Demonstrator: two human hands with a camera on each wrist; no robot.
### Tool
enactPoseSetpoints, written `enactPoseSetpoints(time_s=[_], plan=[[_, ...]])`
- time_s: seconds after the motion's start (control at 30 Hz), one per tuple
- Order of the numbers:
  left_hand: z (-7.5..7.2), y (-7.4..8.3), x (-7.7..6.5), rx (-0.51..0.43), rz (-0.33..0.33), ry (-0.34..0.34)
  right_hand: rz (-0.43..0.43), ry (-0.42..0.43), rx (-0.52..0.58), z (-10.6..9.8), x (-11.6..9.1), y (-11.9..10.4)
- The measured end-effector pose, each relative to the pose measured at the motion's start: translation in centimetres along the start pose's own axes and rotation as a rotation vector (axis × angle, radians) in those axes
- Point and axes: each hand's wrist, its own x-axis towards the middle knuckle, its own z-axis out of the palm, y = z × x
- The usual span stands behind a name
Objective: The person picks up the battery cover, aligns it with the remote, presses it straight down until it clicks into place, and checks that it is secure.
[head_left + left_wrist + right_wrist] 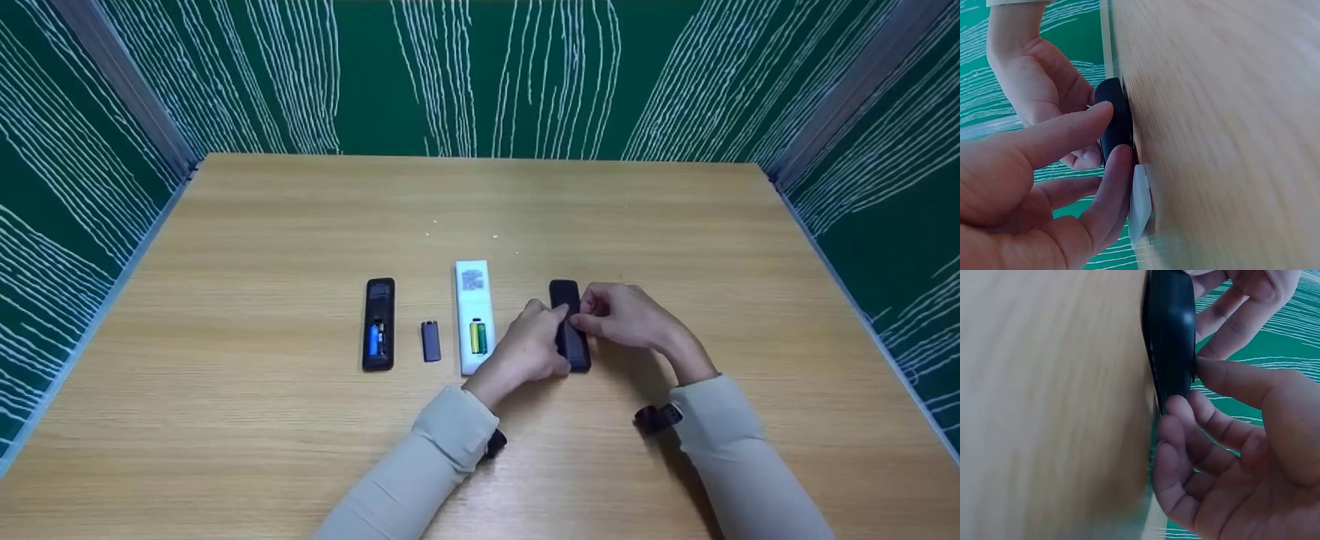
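A black remote control (576, 349) lies on the table between both hands. My left hand (529, 341) holds it from the left, thumb at its near end and a fingertip on its upper face. In the left wrist view, that thumb and the fingers bracket the dark body (1112, 129). From the other side, my right hand (630, 315) has its thumb and curled fingers at the remote's right edge. The right wrist view has the right thumb (1230, 377) against the upper face and bent fingertips by the side.
Left of the hands lies a white remote (472, 300) with green batteries (478, 337) in its uncovered compartment. Farther left are a small dark battery cover (430, 341) and another black remote (379, 300) with a blue battery (373, 340) showing. Green patterned panels surround the table.
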Motion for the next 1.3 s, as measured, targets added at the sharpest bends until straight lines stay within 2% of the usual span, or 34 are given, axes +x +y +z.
enactPoseSetpoints(time_s=[0.3,0.57,0.7,1.3], plan=[[0.1,0.2,0.1,-0.016,-0.036,-0.013,0.125,-0.153,-0.023,-1.3,0.6,-0.5],[0.1,0.1,0.2,0.040,-0.009,-0.004,0.170,-0.281,-0.025,-2.0,1.4,-1.0],[0.2,0.1,0.2,0.029,-0.020,-0.004,0.194,-0.334,-0.012,-2.2,1.7,-1.2],[0.2,0.2,0.2,-0.035,-0.063,-0.008,0.235,-0.423,0.022,-2.8,2.6,-0.8]])
